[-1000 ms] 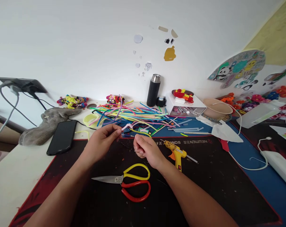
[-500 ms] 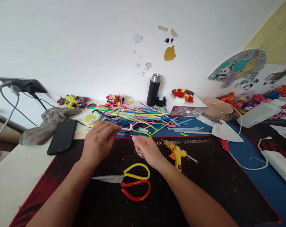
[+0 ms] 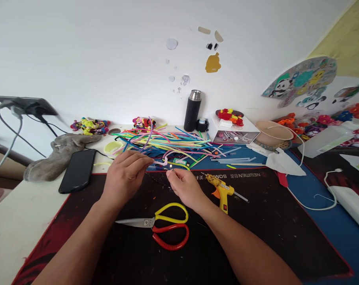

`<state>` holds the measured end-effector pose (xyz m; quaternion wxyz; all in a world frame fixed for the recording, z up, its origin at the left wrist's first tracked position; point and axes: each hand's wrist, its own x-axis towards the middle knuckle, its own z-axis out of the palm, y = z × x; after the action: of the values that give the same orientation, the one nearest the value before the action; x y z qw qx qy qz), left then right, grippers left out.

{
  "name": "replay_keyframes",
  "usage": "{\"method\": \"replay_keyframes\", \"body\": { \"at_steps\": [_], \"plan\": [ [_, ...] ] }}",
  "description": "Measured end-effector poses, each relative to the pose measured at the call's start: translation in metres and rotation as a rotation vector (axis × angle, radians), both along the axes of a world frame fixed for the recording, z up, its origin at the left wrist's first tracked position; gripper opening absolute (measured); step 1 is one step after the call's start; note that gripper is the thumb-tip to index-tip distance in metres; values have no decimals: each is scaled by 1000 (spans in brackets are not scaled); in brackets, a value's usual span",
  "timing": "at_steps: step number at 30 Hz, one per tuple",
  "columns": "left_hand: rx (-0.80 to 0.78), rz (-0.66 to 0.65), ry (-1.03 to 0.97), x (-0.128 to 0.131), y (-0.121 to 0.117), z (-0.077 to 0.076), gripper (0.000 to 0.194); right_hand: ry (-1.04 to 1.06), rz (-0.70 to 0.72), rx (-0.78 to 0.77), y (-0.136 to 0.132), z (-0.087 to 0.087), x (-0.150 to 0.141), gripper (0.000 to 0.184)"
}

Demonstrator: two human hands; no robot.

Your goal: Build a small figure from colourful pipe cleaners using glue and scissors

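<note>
Between the fingertips of my left hand is a pale pink pipe cleaner, its far end bent into a small knot or loop. My right hand is closed around a lighter, mostly hidden by the fingers. A tiny bright flame shows at its tip, just below the pipe cleaner's bent end. Below both hands, large scissors with one yellow and one red handle lie on the black desk mat. To the right of my right hand rests a yellow glue gun.
Behind the hands spreads a heap of colourful pipe cleaners. A black thermos and a white drawer box stand near the wall. At left lie a phone and a grey plush toy. A beige bowl sits at right.
A small flame now shows at the lighter by my right fingertips. The bent end of the pipe cleaner has shifted slightly; both hands stay almost in place.
</note>
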<state>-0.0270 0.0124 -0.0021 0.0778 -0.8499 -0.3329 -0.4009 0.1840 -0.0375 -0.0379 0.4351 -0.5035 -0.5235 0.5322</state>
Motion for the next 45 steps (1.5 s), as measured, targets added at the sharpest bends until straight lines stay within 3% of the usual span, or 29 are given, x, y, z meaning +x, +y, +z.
{"method": "replay_keyframes", "body": {
  "at_steps": [28, 45],
  "plan": [
    [-93, -32, -16, 0, -1, 0, 23, -44, 12, -7, -1, 2, -1, 53],
    [-49, -42, 6, 4, -3, 4, 24, -74, 20, -22, -1, -1, -1, 54]
  ]
}}
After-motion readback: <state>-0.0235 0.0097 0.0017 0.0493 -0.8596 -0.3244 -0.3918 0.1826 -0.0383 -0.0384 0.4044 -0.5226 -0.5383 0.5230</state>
